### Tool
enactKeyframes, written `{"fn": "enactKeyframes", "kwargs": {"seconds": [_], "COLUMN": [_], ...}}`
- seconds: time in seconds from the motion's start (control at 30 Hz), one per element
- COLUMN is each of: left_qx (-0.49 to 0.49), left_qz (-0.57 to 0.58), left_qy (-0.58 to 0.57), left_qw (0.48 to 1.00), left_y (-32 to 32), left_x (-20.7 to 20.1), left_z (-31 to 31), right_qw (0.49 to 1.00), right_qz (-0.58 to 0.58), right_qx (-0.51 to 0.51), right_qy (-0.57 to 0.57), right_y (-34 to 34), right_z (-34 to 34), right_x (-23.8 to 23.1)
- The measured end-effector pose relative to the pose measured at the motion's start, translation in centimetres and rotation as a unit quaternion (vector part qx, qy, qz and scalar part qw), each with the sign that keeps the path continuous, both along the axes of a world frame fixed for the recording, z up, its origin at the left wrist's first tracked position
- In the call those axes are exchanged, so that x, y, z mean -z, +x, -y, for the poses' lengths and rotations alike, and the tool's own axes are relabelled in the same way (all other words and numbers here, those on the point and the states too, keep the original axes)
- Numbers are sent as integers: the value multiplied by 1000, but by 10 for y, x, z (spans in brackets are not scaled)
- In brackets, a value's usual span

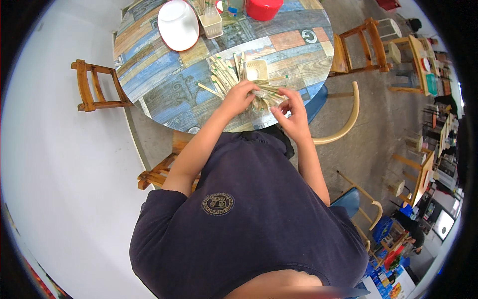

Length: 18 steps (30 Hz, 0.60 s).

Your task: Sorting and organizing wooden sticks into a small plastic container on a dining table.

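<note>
A heap of paper-wrapped chopsticks (225,74) lies on the round patterned table (164,94). My left hand (239,95) rests on the near part of the heap, fingers curled around a bundle of wrapped chopsticks (265,95). My right hand (291,113) pinches the other end of that bundle at the table's near edge. A small cream square holder (257,70) stands just beyond both hands, among the chopsticks.
At the table's far side are a white oval tray (178,23), a cream caddy (211,23) and a red bowl (262,8). Wooden chairs stand at the left (93,85) and right (359,47); a blue-seated curved chair (343,119) is beside me. More tables are at far right.
</note>
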State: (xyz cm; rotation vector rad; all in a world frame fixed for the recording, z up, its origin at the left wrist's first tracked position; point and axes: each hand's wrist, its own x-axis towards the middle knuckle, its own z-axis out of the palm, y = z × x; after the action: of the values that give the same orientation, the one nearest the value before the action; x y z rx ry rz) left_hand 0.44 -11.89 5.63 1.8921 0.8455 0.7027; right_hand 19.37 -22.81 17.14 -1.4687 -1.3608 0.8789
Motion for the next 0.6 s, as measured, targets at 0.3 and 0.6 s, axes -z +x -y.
{"fn": "enactKeyframes", "kwargs": {"seconds": [0.3,0.6], "left_qx": [-3,-279], "left_qz": [-44,159], "left_qy": [0,-224], "left_qw": [999,920], "left_y": [2,-46], "left_x": [10,52], "left_z": [-2,16], "right_qw": [988,986], "right_qz": [143,163], "right_qx": [-57,-38], "right_qy": [21,8], "right_y": [-13,-9], "right_z": [-17,-26], "right_x": [8,15]}}
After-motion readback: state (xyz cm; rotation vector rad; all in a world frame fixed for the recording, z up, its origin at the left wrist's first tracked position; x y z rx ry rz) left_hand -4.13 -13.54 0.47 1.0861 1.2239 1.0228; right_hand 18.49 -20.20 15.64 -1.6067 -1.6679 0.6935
